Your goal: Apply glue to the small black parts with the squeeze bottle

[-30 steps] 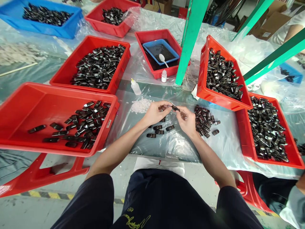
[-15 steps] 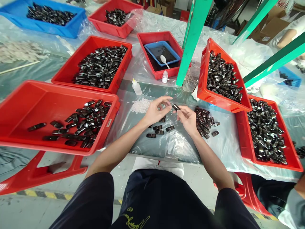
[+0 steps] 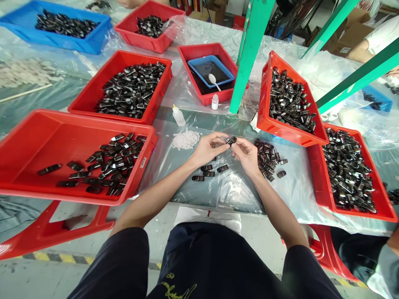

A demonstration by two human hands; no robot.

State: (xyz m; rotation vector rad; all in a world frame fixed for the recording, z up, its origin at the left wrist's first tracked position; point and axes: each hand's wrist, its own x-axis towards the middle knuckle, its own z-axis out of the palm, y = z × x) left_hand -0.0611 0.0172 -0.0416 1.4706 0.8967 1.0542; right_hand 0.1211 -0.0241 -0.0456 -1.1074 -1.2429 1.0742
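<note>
A small glossy black part [image 3: 231,141], shaped like a tiny car shell, is pinched between both hands above the table. My left hand [image 3: 208,148] comes in from the left, with thumb and fingertips closed on the part's near end. My right hand [image 3: 247,154] grips its other side between thumb and fingers. Below them lie several loose black parts [image 3: 222,168]. A heap of similar parts [image 3: 267,158] sits just right of my right hand. Left of my left hand is a pile of small whitish pieces [image 3: 186,139], with a white squeeze bottle [image 3: 178,116] behind it.
Red bins of black parts stand left [image 3: 46,128], behind it [image 3: 90,89], and right [image 3: 322,199], with another tilted bin [image 3: 264,97]. A green post [image 3: 249,58] rises behind my hands. Near it are a small bottle [image 3: 215,102] and a blue tray [image 3: 199,74] with a white spoon [image 3: 212,79].
My left hand has shifted slightly right, its fingertips now up against the black part. The part has been turned between the fingers. The view has moved a little.
</note>
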